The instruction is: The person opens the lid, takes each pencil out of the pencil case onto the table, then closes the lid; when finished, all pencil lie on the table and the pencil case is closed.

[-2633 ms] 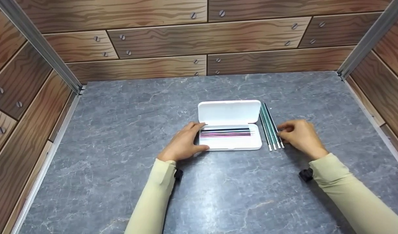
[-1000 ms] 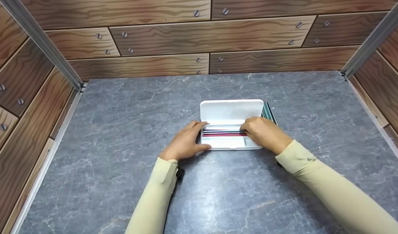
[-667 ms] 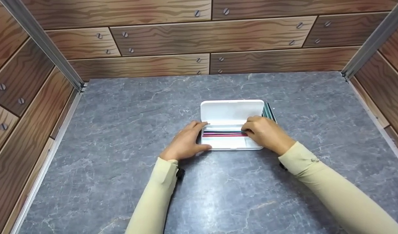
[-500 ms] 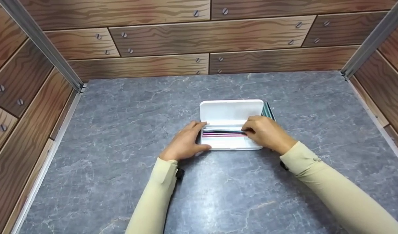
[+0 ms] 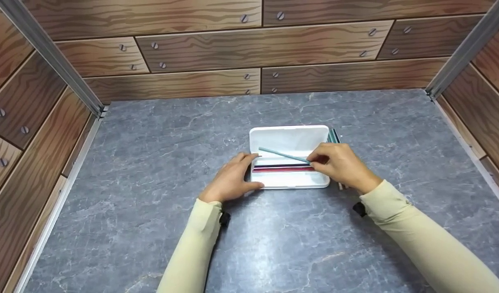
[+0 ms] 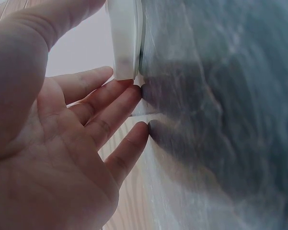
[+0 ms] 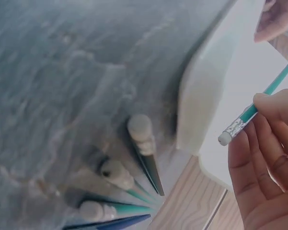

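A white pencil case (image 5: 290,182) lies open on the table, its lid (image 5: 290,138) raised at the back. My left hand (image 5: 231,177) holds the case's left end, thumb at the front edge and forefinger by the hinge. Between thumb and fingertips, my right hand (image 5: 341,165) pinches a teal pencil (image 5: 284,155) near its eraser end. That pencil slants above the case, its far end up against the lid in the head view. Under it, dark and pink pencils (image 5: 280,168) lie lengthwise inside. The right wrist view shows the held pencil's silver ferrule and white eraser (image 7: 224,138).
Right of the case, several more pencils lie side by side on the table, green ones (image 5: 333,136) among them, partly hidden by my right hand. Their eraser ends (image 7: 140,127) show in the right wrist view. Wood-patterned walls (image 5: 200,49) bound the grey marbled table (image 5: 172,134).
My right hand went from the loose pencils to over the case; there the teal pencil, lately low inside, has tilted up. My left hand has stayed at the case's left end.
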The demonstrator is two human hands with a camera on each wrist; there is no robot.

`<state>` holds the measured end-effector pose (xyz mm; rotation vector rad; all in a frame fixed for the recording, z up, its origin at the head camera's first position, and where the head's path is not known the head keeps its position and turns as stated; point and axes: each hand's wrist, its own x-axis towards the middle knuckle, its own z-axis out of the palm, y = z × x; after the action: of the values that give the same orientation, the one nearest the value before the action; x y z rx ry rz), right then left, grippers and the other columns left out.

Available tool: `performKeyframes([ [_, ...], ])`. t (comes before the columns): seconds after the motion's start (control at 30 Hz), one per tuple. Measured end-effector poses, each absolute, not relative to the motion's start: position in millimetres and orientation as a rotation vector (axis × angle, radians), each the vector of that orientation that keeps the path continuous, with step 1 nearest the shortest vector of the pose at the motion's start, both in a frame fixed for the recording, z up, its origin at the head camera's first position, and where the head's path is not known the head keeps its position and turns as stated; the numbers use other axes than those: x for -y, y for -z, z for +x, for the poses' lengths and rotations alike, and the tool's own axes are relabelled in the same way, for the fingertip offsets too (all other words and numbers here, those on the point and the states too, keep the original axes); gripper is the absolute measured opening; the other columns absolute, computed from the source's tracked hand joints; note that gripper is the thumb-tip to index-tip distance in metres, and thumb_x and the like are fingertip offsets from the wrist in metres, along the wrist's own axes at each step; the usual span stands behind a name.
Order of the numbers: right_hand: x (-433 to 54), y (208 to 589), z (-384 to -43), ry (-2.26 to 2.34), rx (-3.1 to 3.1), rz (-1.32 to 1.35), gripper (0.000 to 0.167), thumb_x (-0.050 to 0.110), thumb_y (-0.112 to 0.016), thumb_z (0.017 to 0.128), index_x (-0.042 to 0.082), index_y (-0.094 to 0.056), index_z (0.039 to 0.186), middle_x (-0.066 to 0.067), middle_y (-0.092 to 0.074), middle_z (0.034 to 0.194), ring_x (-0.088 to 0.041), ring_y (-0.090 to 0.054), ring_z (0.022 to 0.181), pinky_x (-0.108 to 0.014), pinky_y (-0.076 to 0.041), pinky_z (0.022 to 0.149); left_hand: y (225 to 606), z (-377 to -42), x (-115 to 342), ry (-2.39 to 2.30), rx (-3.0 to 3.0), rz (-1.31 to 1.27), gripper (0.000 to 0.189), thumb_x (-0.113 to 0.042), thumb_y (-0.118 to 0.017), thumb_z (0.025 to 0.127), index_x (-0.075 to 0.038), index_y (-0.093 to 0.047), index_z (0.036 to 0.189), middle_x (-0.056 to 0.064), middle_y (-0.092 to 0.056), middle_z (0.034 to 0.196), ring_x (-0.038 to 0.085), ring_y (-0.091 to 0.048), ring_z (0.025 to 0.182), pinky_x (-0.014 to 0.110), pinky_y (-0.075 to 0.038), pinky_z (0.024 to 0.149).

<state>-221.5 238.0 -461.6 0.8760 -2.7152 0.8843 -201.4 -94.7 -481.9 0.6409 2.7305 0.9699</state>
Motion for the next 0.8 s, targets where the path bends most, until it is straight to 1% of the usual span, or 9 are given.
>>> performKeyframes([
  [0.23, -252, 452, -217, -0.985, 2.729, 0.668, 0.015, -0.003, -0.082, 0.094, 0.005, -0.087, 0.105, -0.010, -0.083, 0.097, -0.011, -0.072, 0.085, -0.019, -0.059, 0.080, 482, -201, 95, -0.960, -2.733, 0.625, 0.087, -0.037, -0.089, 0.098, -0.009, -0.048, 0.169, 0.016, -0.058, 0.159, 0.036, -0.056, 0.151, 0.056, -0.044, 0.130],
  [0.37, -265, 449, -215, -1.055, 2.728, 0.517, 0.014, -0.001, -0.083, 0.094, 0.003, -0.086, 0.107, -0.014, -0.085, 0.099, -0.003, -0.069, 0.083, -0.009, -0.054, 0.077, 482, -201, 94, -0.956, -2.727, 0.627, 0.087, -0.037, -0.088, 0.098, -0.009, -0.048, 0.169, 0.016, -0.059, 0.159, 0.036, -0.057, 0.150, 0.056, -0.044, 0.130],
  [0.43, -273, 449, -214, -1.081, 2.718, 0.454, 0.013, 0.000, -0.084, 0.095, 0.001, -0.086, 0.108, -0.016, -0.085, 0.098, 0.002, -0.066, 0.080, -0.005, -0.051, 0.074, 482, -201, 94, -0.955, -2.726, 0.630, 0.087, -0.037, -0.088, 0.098, -0.009, -0.048, 0.169, 0.016, -0.059, 0.158, 0.036, -0.057, 0.150, 0.056, -0.044, 0.130],
  [0.57, -290, 452, -213, -1.098, 2.706, 0.351, 0.013, 0.001, -0.085, 0.095, -0.002, -0.085, 0.108, -0.021, -0.084, 0.098, 0.012, -0.062, 0.076, -0.003, -0.049, 0.071, 482, -201, 94, -0.953, -2.725, 0.629, 0.086, -0.038, -0.088, 0.098, -0.010, -0.048, 0.169, 0.015, -0.059, 0.158, 0.036, -0.057, 0.150, 0.058, -0.044, 0.129],
  [0.67, -300, 457, -211, -1.091, 2.721, 0.280, 0.016, 0.002, -0.084, 0.095, -0.004, -0.084, 0.109, -0.024, -0.084, 0.101, 0.015, -0.061, 0.076, -0.002, -0.048, 0.071, 481, -201, 94, -0.952, -2.718, 0.626, 0.086, -0.038, -0.088, 0.099, -0.011, -0.047, 0.170, 0.015, -0.058, 0.159, 0.036, -0.056, 0.151, 0.060, -0.044, 0.128],
  [0.73, -306, 459, -210, -1.076, 2.740, 0.230, 0.017, 0.003, -0.085, 0.094, -0.005, -0.084, 0.110, -0.025, -0.084, 0.102, 0.014, -0.062, 0.076, -0.003, -0.048, 0.070, 480, -200, 94, -0.958, -2.713, 0.626, 0.086, -0.037, -0.088, 0.099, -0.011, -0.047, 0.170, 0.015, -0.058, 0.159, 0.036, -0.055, 0.151, 0.061, -0.044, 0.128],
  [0.8, -311, 460, -210, -1.055, 2.766, 0.187, 0.019, 0.005, -0.085, 0.094, -0.006, -0.084, 0.110, -0.026, -0.084, 0.103, 0.010, -0.063, 0.077, -0.004, -0.048, 0.068, 480, -200, 94, -0.963, -2.715, 0.630, 0.086, -0.037, -0.088, 0.099, -0.011, -0.048, 0.170, 0.016, -0.058, 0.159, 0.036, -0.055, 0.151, 0.061, -0.044, 0.128],
])
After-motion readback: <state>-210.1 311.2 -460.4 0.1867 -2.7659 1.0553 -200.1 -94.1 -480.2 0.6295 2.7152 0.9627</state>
